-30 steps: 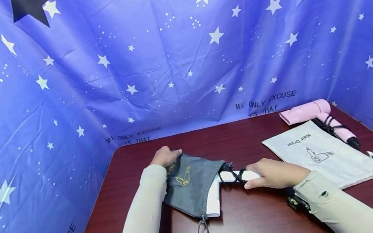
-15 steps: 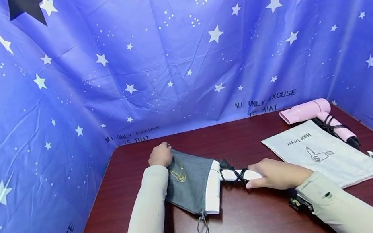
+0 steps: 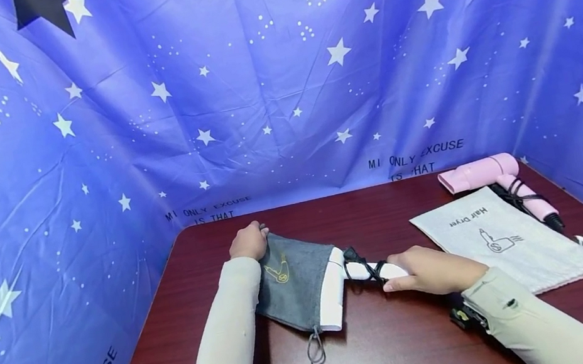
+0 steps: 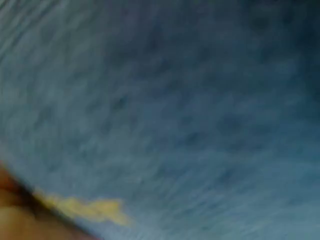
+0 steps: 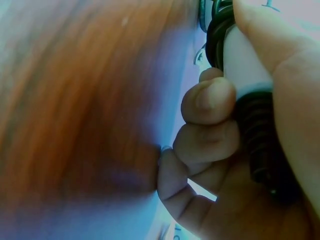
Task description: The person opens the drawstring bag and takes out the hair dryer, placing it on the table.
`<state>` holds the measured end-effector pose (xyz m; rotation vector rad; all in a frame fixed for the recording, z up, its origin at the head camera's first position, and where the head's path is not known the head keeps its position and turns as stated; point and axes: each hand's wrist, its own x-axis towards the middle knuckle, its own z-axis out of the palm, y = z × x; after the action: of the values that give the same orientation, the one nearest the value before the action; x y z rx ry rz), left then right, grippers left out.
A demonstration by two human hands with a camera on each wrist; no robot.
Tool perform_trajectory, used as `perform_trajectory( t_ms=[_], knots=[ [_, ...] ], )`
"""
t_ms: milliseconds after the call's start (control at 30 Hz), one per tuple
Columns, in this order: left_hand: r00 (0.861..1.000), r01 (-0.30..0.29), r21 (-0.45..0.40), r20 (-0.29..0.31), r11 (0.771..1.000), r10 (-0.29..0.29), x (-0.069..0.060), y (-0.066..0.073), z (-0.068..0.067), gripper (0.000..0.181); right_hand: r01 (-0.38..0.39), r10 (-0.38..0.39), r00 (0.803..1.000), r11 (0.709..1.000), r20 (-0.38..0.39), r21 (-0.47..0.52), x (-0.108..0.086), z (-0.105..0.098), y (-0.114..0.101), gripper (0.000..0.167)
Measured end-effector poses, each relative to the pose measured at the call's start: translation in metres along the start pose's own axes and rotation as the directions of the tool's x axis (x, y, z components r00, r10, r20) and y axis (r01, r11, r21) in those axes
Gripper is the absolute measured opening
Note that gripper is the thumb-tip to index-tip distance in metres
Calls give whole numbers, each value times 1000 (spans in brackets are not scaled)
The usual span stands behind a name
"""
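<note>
A white hair dryer (image 3: 333, 303) lies with part of its head inside a grey drawstring bag (image 3: 300, 295) printed in yellow. My left hand (image 3: 248, 241) grips the bag's far left corner. Grey cloth (image 4: 165, 110) fills most of the left wrist view, with a bit of a finger at lower left. My right hand (image 3: 438, 269) holds the dryer by its handle, around which a black cord (image 3: 377, 271) is wound. In the right wrist view, curled fingers (image 5: 207, 102) and the thumb close round the white handle (image 5: 245, 65), above a black ribbed cord sleeve (image 5: 262, 145).
On the right of the dark red table (image 3: 392, 350) lies a flat white drawstring bag (image 3: 463, 240) lettered "Hair Dryer". Behind it rests a pink hair dryer (image 3: 481, 173) with its cord wrapped round the handle. A blue star-printed curtain (image 3: 264, 84) encloses the table's back and sides.
My left hand has drawn the grey bag leftward, and more of the white dryer's head shows outside the bag. The right hand has stayed nearly in place on the handle.
</note>
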<state>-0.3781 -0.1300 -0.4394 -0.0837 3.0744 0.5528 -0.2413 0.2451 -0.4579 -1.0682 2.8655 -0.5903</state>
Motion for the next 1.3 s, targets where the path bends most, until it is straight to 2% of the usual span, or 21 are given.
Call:
perform_trajectory(
  t_ms=[100,200,367,500,633,767,900,1033,1300],
  knots=[
    [998,-9,1,60,1000,9,0,-6,-5,58,-4,4,1000,1000,-7,9,-1,0,0,26],
    [989,-43,22,142,999,40,-4,-19,-13,68,1,-1,1000,1000,-16,15,-1,1,1,25],
    [971,-115,48,215,992,102,-19,-45,-26,60,1,-1,1000,1000,-20,26,-1,4,4,29],
    [955,-150,12,262,989,142,-34,-63,-33,48,-15,15,1000,1000,-19,23,0,7,4,30],
    [936,-123,-76,322,990,141,-46,-74,-34,33,-31,31,999,999,-14,16,0,8,4,29],
    [934,-98,-137,330,986,139,-47,-84,-32,23,-25,25,999,1000,-25,6,0,6,3,28],
    [935,-124,-113,320,986,155,-43,-84,-31,21,-16,16,1000,1000,-27,6,0,3,2,28],
    [930,-149,-67,330,987,163,-41,-85,-32,20,-24,24,1000,1000,-12,15,1,4,2,28],
    [924,-111,-97,356,989,139,-41,-84,-36,25,-33,33,999,999,-22,24,0,4,5,30]
  ],
)
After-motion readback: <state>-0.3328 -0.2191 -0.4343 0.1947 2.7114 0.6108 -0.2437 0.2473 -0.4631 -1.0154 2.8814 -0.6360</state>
